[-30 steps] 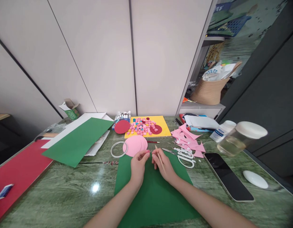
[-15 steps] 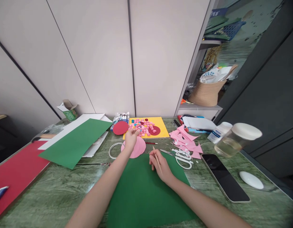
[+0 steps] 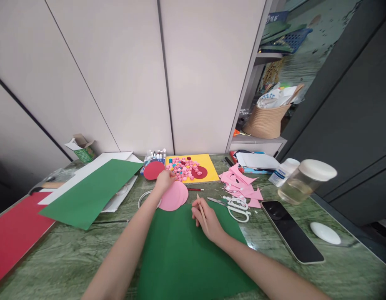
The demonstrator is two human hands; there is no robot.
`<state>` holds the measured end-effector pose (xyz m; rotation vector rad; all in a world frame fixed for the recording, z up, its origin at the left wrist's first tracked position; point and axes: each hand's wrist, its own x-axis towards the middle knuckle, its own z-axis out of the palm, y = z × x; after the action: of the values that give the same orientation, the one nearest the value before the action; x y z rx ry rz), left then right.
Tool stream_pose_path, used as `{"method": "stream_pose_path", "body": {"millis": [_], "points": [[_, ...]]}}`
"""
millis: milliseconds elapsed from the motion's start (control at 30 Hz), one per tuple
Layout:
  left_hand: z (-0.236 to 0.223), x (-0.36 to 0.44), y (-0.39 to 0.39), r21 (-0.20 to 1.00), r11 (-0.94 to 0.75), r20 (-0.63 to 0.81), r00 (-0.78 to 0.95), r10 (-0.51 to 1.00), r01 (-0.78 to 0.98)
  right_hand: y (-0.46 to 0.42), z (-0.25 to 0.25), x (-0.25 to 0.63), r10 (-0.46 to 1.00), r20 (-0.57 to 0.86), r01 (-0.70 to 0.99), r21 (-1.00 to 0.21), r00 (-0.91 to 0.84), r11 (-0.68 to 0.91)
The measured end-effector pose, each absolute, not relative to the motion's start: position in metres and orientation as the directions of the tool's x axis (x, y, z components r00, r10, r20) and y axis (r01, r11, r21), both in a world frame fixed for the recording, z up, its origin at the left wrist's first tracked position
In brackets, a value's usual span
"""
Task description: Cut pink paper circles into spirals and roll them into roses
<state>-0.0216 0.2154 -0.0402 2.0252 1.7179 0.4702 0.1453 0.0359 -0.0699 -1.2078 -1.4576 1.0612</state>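
My left hand (image 3: 166, 181) reaches forward, fingers closed in a pinch, just above a stack of overlapping pink paper circles (image 3: 173, 199). Its fingertips are close to the pink beads or pompoms (image 3: 182, 171) and the red paper circle (image 3: 153, 171); whether anything is between them, I cannot make out. In my right hand (image 3: 209, 221) is a pale wooden pencil (image 3: 198, 197), its tip pointing up and away from me. That hand rests over a large green paper sheet (image 3: 186, 258). White-handled scissors (image 3: 238, 210) lie to its right.
Pink paper scraps (image 3: 238, 183) lie behind the scissors. At right are a phone (image 3: 291, 231), a white oval object (image 3: 324, 233), a lidded jar (image 3: 301, 185) and a white bottle (image 3: 284, 172). A yellow sheet (image 3: 210, 164) sits at the back; green paper (image 3: 96, 189) and red paper (image 3: 21, 225) lie left.
My left hand has shifted slightly left, off the beads' edge, and more of the overlapping pink circles shows. My right hand keeps the pencil. The view has turned a little to the right.
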Motion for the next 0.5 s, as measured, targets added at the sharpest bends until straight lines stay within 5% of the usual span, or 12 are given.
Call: {"method": "stream_pose_path", "body": {"millis": [233,500], "points": [[-0.024,-0.049,0.213,0.309,-0.196,-0.224,0.272,0.936,0.931,0.036,-0.07,0.145,0.988,0.129,0.193,-0.971,-0.086,0.144],[-0.021,-0.048,0.207,0.253,-0.187,-0.248,0.25,0.936,0.949,0.036,-0.071,0.144,0.99,0.113,0.197,-0.972,-0.088,0.128]]}}
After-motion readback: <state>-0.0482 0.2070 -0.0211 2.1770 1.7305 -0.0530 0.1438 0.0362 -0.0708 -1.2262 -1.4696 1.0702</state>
